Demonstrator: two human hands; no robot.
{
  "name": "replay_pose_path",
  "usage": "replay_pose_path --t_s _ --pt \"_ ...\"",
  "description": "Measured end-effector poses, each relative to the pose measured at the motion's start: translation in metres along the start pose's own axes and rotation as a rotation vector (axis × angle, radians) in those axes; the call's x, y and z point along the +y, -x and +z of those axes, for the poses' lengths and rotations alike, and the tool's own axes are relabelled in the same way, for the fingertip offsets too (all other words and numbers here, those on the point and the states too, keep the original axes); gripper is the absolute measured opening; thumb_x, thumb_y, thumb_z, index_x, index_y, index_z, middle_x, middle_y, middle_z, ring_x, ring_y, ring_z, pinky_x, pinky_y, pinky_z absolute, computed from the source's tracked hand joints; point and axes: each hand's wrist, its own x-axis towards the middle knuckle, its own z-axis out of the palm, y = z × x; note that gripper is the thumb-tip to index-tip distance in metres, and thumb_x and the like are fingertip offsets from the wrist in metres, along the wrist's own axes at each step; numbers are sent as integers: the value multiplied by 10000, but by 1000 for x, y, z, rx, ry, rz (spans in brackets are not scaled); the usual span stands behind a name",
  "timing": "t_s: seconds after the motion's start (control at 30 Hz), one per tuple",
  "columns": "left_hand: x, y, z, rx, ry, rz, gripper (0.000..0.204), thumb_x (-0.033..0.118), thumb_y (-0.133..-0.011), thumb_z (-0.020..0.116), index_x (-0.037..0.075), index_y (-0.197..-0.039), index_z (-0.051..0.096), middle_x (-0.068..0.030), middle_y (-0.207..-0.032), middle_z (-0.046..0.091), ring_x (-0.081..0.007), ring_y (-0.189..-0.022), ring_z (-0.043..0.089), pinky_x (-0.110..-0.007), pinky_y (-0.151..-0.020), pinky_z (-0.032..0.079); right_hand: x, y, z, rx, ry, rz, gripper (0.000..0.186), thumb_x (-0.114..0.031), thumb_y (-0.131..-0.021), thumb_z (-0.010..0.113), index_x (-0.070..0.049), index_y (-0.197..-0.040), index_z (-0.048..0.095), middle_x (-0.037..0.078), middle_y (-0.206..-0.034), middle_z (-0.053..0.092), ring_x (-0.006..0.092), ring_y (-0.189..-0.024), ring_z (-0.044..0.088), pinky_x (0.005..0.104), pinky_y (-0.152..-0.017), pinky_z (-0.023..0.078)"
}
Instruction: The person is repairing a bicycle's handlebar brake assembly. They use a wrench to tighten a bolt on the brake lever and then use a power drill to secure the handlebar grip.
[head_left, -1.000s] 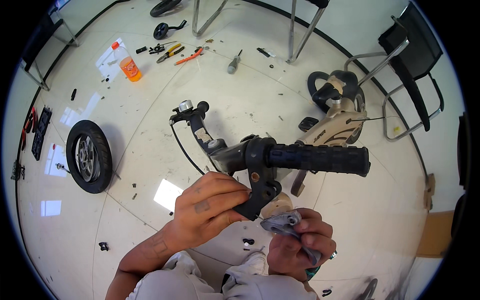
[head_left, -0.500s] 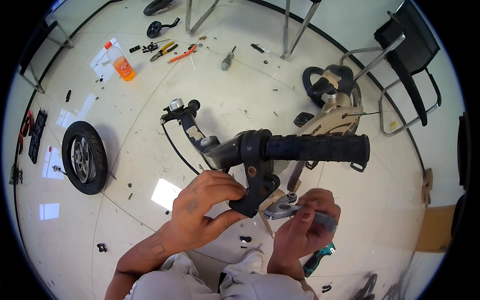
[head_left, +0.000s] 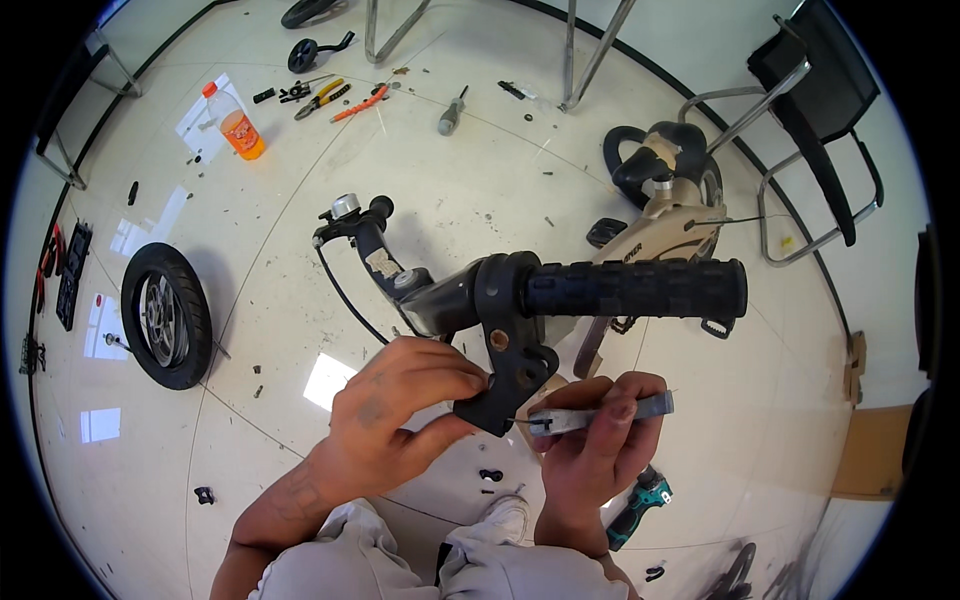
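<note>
My left hand [head_left: 395, 405] is closed around the lower end of the black brake lever bracket [head_left: 515, 370], pinching it between thumb and fingers. That bracket is clamped to the handlebar beside the black rubber grip [head_left: 640, 288]. In my right hand [head_left: 600, 440] is a silver-grey brake lever [head_left: 560, 421], held between thumb and fingers just right of the bracket and apart from it. A thin cable [head_left: 518, 421] spans the short gap between the two. My right fingers hide part of the lever.
The handlebar's far side carries a bell [head_left: 345, 205]. Its tan bike frame [head_left: 665, 225] extends to the right. On the floor are a wheel [head_left: 168, 315], an orange drink bottle [head_left: 238, 130], pliers [head_left: 322, 100], a screwdriver [head_left: 450, 115] and a teal power drill [head_left: 640, 507]. A chair [head_left: 815, 110] stands right.
My right hand has turned the lever, so its narrow edge now shows instead of its broad side. The view has shifted slightly. My left hand keeps its hold on the bracket.
</note>
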Motion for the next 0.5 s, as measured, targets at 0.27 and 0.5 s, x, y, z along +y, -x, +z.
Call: replay_pose_path --t_s 0.27,0.5 --pt "-4 1 -9 103 -225 139 284 -6 -680 830 53 -926 702 -87 -954 703 -268 -857 667 -336 -690 543 -9 -1 -4 31 -78 94 393 -334 -973 646 -41 -1039 392 115 -705 613 115 -428 498 239 -401 398" --pt "-7 3 -4 153 -221 172 280 -43 -678 833 34 -909 695 -95 -903 699 -249 -780 671 -303 -611 541 -11 -1 1 44 -69 94 374 -320 -974 641 -35 -1032 408 38 -674 506 98 -466 492 238 -410 414"
